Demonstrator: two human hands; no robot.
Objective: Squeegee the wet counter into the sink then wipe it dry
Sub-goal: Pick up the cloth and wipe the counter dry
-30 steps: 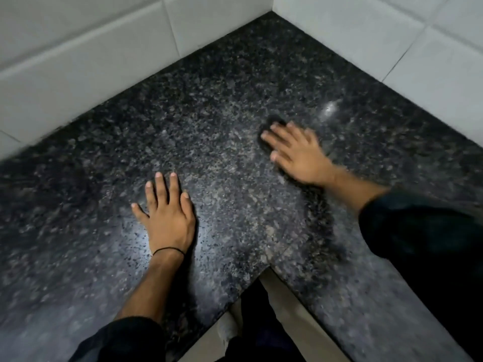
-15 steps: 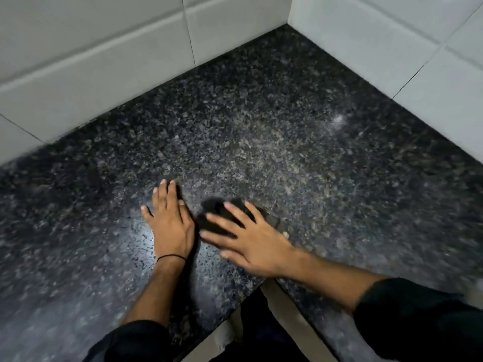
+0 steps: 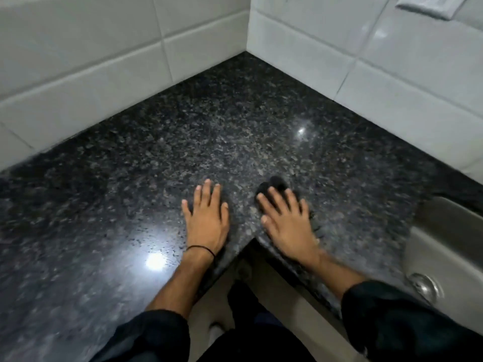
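Counter: dark speckled granite, L-shaped, filling the centre of the frame and meeting the white tiled wall in a corner at upper centre. A bright glare is showing on the stone at lower left, and a smaller one right of centre. Whether the surface is wet cannot be told from this view.

Left hand: lying flat, palm down, on the counter just left of centre, beside the inner corner of the counter edge. Its fingers are lying straight and slightly apart, holding nothing. A thin black band is circling the wrist.

Right hand: lying palm down just right of centre, near the left hand but apart from it. Its fingers are spreading straight over a dark cloth and pressing it flat against the counter. The cloth is showing beyond the fingertips and along the right side of the hand; the remainder is hidden beneath the palm.

Sink: a metal basin is sitting at the right edge of the frame, well to the right of the cloth, with its drain at lower right.

Other: dark sleeves are covering both forearms at the bottom of the frame. A white wall outlet is showing partly at upper right.
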